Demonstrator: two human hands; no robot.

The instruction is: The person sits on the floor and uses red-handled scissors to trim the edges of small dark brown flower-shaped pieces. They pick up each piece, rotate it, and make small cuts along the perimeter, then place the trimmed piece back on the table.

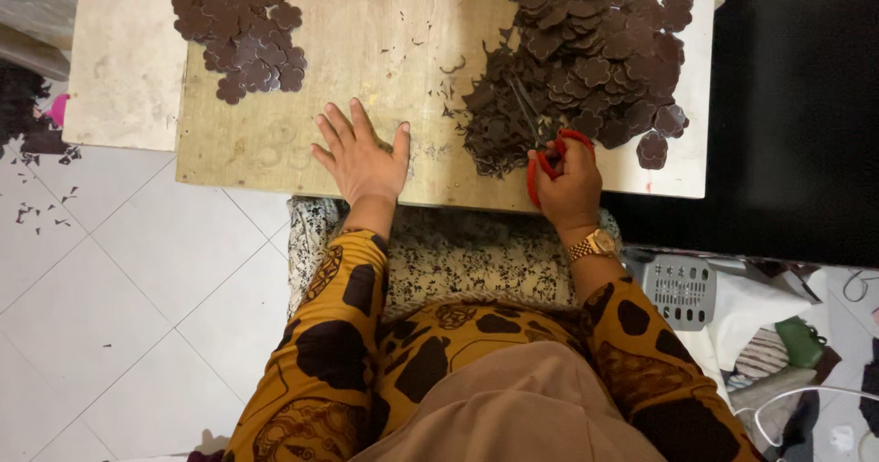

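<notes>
My left hand (362,155) lies flat and spread on a pale wooden board (366,41), holding nothing. My right hand (569,183) grips red-handled scissors (548,155) whose dark blades point up into a heap of dark brown scraps (499,123). Behind the scraps spreads a large pile of dark brown flower-shaped pieces (600,50). A smaller pile of the same flower pieces (243,32) sits at the board's far left. A gold watch (593,245) is on my right wrist.
The board rests on a low white table (119,68) over a white tiled floor (110,279). A patterned cloth (458,251) covers my lap. At the right are a grey perforated plastic item (682,288), assorted clutter and a dark surface (797,105). Scraps litter the floor at left.
</notes>
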